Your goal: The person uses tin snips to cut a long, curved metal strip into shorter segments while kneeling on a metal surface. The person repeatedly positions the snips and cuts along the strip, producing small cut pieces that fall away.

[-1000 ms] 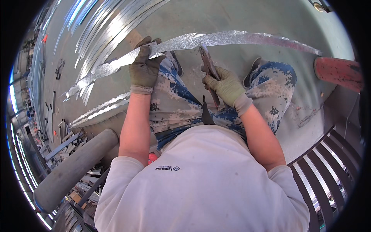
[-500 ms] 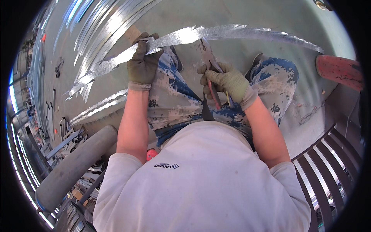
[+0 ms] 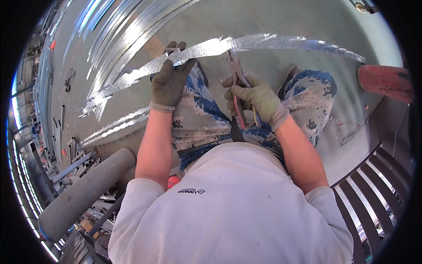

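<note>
A long, shiny sheet-metal strip (image 3: 263, 42) curves across in front of me, with pointed tabs along its far edge. My left hand (image 3: 168, 86), in a greenish work glove, holds it left of the middle. The fingers pass behind the strip and show above its far edge, while the thumb lies at the near edge. My right hand (image 3: 255, 97), gloved too, is closed around the handles of pliers (image 3: 234, 66), one handle reddish, the other blue and yellow. The pliers' jaws point away from me, close to the strip's near edge; I cannot tell whether they touch it.
More shiny metal strips (image 3: 132, 33) lie in a bundle at the far left. Two narrow jagged strips (image 3: 116, 125) lie nearer. A grey padded roll (image 3: 88, 193) is at my left, a red rounded piece (image 3: 384, 82) at the right, and a slatted chair (image 3: 365, 193) at the lower right.
My left hand has loosened around the strip, its thumb drawn down to the near edge and its fingers spread more. The strip has shifted slightly. The right hand and pliers have hardly moved.
</note>
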The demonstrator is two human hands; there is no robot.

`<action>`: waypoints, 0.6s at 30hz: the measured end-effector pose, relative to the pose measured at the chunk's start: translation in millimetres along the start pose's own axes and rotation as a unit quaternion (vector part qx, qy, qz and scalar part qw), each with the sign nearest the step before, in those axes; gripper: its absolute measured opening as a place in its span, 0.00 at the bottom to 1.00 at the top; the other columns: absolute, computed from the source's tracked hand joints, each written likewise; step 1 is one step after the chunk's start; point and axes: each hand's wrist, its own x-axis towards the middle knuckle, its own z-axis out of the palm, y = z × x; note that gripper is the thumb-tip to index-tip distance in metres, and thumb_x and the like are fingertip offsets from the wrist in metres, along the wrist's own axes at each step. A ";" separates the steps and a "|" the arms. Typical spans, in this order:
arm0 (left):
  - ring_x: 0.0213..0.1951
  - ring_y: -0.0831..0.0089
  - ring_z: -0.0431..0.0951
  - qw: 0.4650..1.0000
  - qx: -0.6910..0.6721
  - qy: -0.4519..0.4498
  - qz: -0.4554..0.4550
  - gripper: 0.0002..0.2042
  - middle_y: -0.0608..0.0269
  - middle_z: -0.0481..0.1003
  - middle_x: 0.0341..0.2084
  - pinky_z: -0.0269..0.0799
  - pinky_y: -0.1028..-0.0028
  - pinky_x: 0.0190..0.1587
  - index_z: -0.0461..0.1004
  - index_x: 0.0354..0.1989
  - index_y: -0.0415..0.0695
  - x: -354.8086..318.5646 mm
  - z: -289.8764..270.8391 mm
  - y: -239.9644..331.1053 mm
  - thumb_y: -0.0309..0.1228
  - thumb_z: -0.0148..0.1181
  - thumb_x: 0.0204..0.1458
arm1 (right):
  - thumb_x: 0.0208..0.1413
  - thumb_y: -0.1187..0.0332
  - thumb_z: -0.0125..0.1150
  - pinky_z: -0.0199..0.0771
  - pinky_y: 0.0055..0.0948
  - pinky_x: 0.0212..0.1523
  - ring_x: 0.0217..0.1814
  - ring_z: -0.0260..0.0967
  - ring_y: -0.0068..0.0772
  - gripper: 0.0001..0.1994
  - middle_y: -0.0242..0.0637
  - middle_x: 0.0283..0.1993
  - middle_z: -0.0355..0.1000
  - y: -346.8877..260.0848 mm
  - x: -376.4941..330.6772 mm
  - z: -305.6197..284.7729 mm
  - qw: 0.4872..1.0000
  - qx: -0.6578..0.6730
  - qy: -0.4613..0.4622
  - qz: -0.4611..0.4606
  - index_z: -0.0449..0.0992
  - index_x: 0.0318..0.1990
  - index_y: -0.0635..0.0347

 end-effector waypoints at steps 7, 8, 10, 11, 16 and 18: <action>0.77 0.48 0.68 0.986 0.151 -0.027 -0.071 0.35 0.48 0.69 0.76 0.59 0.44 0.82 0.61 0.81 0.44 -8.6 35.3 -16.4 0.42 0.64 0.71 | 0.72 0.65 0.70 0.88 0.39 0.40 0.39 0.85 0.36 0.15 0.37 0.42 0.84 -14.2 -15.8 21.0 0.999 -0.030 0.011 0.006 0.81 0.60 0.61; 0.77 0.47 0.68 0.972 0.212 -0.009 -0.099 0.37 0.48 0.69 0.76 0.57 0.44 0.83 0.59 0.83 0.47 -7.7 39.4 -21.0 0.48 0.65 0.71 | 0.72 0.65 0.70 0.88 0.39 0.40 0.39 0.85 0.36 0.15 0.37 0.42 0.84 -16.2 -16.0 24.1 0.999 -0.042 -0.001 0.005 0.82 0.60 0.61; 0.73 0.50 0.72 0.983 0.134 0.015 -0.128 0.35 0.51 0.73 0.71 0.61 0.42 0.81 0.63 0.80 0.47 1.3 41.5 -31.2 0.50 0.64 0.71 | 0.72 0.63 0.71 0.87 0.38 0.40 0.39 0.84 0.36 0.16 0.38 0.42 0.84 -11.1 -13.4 30.9 0.998 -0.047 -0.029 0.001 0.82 0.60 0.62; 0.71 0.52 0.74 0.985 0.095 0.025 -0.140 0.34 0.52 0.76 0.69 0.62 0.42 0.80 0.65 0.79 0.47 11.5 40.2 -34.0 0.51 0.64 0.71 | 0.72 0.63 0.71 0.87 0.37 0.40 0.39 0.84 0.35 0.16 0.38 0.42 0.84 -10.4 -10.5 33.5 0.998 -0.051 -0.043 -0.003 0.82 0.59 0.62; 0.60 0.57 0.83 0.955 0.255 0.126 -0.081 0.20 0.54 0.81 0.59 0.79 0.47 0.69 0.75 0.66 0.41 23.7 8.6 -46.1 0.42 0.59 0.77 | 0.73 0.62 0.70 0.85 0.38 0.50 0.49 0.84 0.36 0.22 0.40 0.51 0.84 -2.9 -3.4 38.8 0.993 -0.101 -0.051 0.022 0.77 0.68 0.61; 0.59 0.56 0.84 0.976 0.133 0.148 -0.095 0.18 0.54 0.82 0.57 0.80 0.47 0.68 0.75 0.65 0.40 28.3 22.2 -44.1 0.40 0.58 0.78 | 0.72 0.62 0.70 0.84 0.37 0.52 0.51 0.83 0.35 0.22 0.39 0.52 0.84 2.0 -6.3 32.3 0.995 -0.087 -0.037 0.032 0.76 0.69 0.60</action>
